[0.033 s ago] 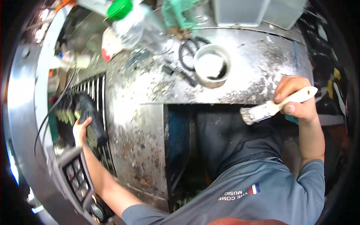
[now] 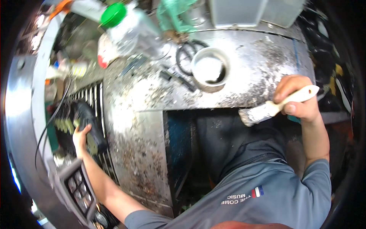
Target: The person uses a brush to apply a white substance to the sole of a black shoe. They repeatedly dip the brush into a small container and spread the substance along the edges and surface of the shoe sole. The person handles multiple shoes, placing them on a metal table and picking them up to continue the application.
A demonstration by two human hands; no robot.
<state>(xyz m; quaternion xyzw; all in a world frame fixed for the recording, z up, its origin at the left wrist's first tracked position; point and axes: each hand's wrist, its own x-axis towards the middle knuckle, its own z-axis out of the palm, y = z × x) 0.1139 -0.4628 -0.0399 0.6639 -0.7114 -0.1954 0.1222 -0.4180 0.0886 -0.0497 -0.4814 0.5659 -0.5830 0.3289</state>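
At the right, my right hand (image 2: 297, 98) is closed around the pale handle of a paintbrush (image 2: 263, 113). Its bristles point left, past the front edge of the worktable (image 2: 251, 57), and look caked with a whitish substance. Far to the left, my left hand (image 2: 81, 139) grips a black shoe (image 2: 90, 124) at a slatted metal rack. The thumb lies on the shoe; the other fingers are partly hidden. More dark pieces with pale greenish parts (image 2: 63, 126) sit beside it. A white round tub (image 2: 209, 68) with pale contents stands on the worktable.
A clear jar with a green lid (image 2: 113, 15), a green plastic bag (image 2: 175, 15) and grey bins (image 2: 237, 13) line the back. A black ring-shaped item (image 2: 183, 61) lies by the tub. A lamp-like panel (image 2: 78, 187) and a hanging cable (image 2: 47, 116) are near my left arm.
The whole view has shifted slightly, with the table things a little further left and lower. Both hands keep their holds on the paintbrush and the shoe.
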